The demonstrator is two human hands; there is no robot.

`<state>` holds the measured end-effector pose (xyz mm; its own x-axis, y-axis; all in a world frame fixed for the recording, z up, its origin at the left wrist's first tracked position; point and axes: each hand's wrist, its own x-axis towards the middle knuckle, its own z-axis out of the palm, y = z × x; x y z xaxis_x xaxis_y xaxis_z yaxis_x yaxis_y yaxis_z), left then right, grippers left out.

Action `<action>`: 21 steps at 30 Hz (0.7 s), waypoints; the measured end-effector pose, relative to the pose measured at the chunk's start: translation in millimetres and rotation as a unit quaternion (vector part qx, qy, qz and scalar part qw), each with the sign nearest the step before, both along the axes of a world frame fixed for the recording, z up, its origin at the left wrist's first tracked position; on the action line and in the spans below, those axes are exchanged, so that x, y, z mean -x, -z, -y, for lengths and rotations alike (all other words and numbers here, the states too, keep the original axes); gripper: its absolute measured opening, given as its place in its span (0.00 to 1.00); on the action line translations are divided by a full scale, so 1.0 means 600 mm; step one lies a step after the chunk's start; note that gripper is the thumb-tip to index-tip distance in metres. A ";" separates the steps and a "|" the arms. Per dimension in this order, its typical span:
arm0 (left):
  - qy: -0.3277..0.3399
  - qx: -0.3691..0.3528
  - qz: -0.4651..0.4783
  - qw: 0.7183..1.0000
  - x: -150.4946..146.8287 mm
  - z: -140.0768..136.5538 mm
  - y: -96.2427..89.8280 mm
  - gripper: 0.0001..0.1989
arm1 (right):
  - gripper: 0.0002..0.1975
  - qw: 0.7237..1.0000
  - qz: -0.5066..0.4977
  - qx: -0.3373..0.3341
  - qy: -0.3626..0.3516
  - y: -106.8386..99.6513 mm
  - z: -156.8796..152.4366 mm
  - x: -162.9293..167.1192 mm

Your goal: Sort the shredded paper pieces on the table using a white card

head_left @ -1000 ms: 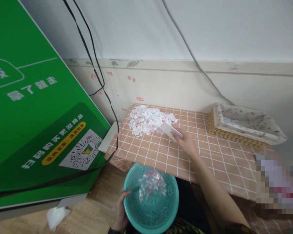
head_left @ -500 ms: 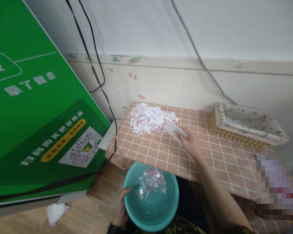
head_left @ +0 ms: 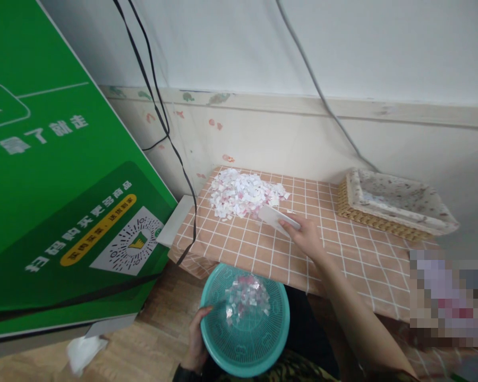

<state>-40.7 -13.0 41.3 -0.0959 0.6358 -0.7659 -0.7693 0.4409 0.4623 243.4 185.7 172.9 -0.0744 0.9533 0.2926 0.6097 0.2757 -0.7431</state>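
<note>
My right hand grips a flat white scraper-like plate, its far end at the near right edge of a pile of small white and pink paper pieces on the table. My left hand is closed on the left rim of a round teal plastic basket, thumb over the edge. The basket is below the table's front edge, tilted toward me. Inside it lie more paper bits, some shiny, looking partly covered by clear plastic.
A checked brown cloth covers the table. At the back right stands a lined wicker basket. A green printed cabinet is on the left, with black cables hanging beside it. White crumpled material lies on the floor.
The white plate and my right hand have shifted slightly left and toward me, near the pile's front edge. My left hand still holds the basket. The view has moved a little.
</note>
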 end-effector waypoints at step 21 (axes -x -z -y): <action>-0.012 0.012 -0.017 1.000 -0.001 -0.005 0.003 0.05 | 0.21 0.966 0.069 -0.072 0.238 0.017 0.062 0.022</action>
